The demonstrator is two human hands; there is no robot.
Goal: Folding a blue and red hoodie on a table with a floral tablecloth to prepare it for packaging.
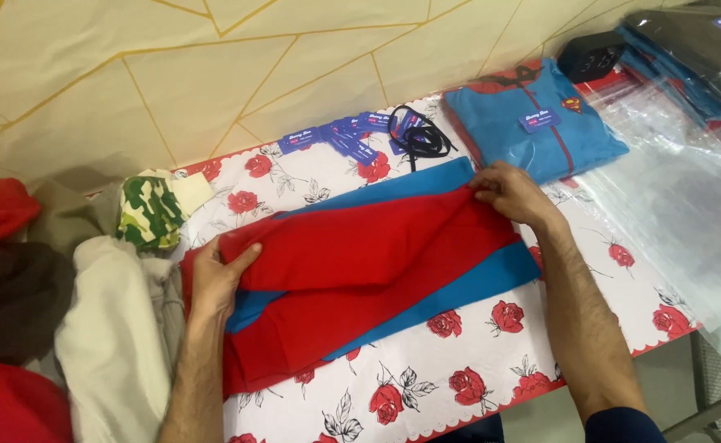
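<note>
Cloth lay across the middle of the rose-print table (459, 394): a red-and-blue garment (360, 271), half folded. The right hand (512, 195) pinched its far red edge while the left hand (217, 275) gripped the near end, keeping the fold taut. A folded blue garment (533, 123) and tags (336, 135) sat beyond.

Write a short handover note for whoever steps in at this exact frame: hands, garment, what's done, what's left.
Left hand: fingers gripping the left end of the red and blue garment.
Right hand: pinching the red layer's upper right edge.
The garment lies across the rose-print tablecloth, partly folded.
Done: one blue folded garment with a tag lies beyond; hang tags and black cord wait nearby.
Left: folding unfinished, no tag on it, clear bags to the right.
</note>
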